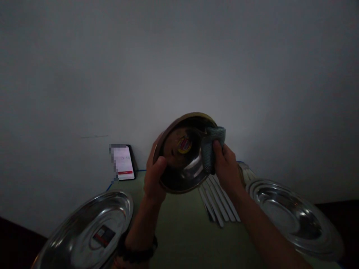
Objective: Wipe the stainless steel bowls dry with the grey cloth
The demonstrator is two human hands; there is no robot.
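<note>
A shiny metal bowl (179,172), with a round yellow and red sticker inside, is held up above the table, its opening tilted towards me. My left hand (156,175) grips the bowl's left rim, thumb over the inside edge. At the right rim, my right hand (226,164) pinches a folded grey-green cloth (209,149) against the bowl, the thumb pressing on it. The fingers behind the bowl and cloth are partly hidden. Below the bowl several table knives (220,203) lie side by side, their upper ends covered by the bowl and my right hand.
A large oval metal tray (80,228) with a dark label stands at the left of the green table (179,239). Stacked metal dishes (283,213) are at the right, with more cutlery (246,172) behind. A lit phone (123,162) leans on the white wall (179,56).
</note>
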